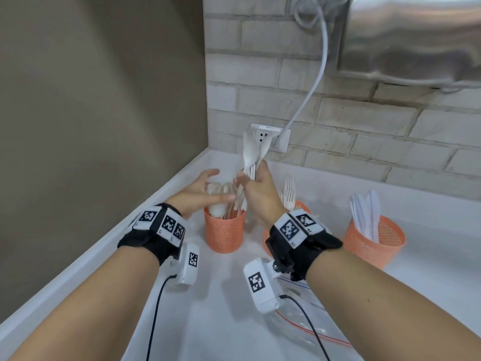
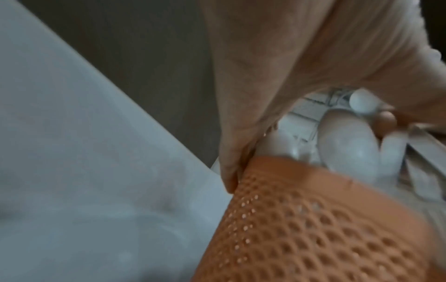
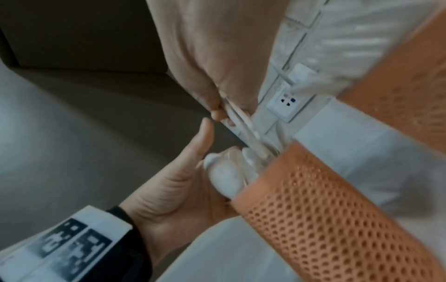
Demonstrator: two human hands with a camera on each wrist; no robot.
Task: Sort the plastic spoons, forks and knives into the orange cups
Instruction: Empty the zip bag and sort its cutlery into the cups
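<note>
Three orange mesh cups stand on the white counter. The left cup (image 1: 225,231) (image 2: 313,219) (image 3: 325,209) holds several white spoons (image 1: 217,199) (image 2: 350,148) (image 3: 224,177). Forks (image 1: 289,191) fill the middle cup (image 1: 303,205), and knives (image 1: 364,212) the right cup (image 1: 377,243). My right hand (image 1: 247,179) (image 3: 222,112) grips a bundle of spoons (image 1: 251,149) bowl-up above the left cup, their handles (image 3: 243,131) pointing down into it. My left hand (image 1: 221,185) (image 3: 183,183) is held flat and straight-fingered beside that cup's rim, holding nothing.
A clear zip bag (image 1: 299,319) lies on the counter (image 1: 221,295) below my right wrist. A wall socket (image 1: 270,138) with a white cable (image 1: 312,87) sits on the brick wall behind the cups. A brown wall (image 1: 104,100) closes the left side; a metal hood (image 1: 416,35) hangs upper right.
</note>
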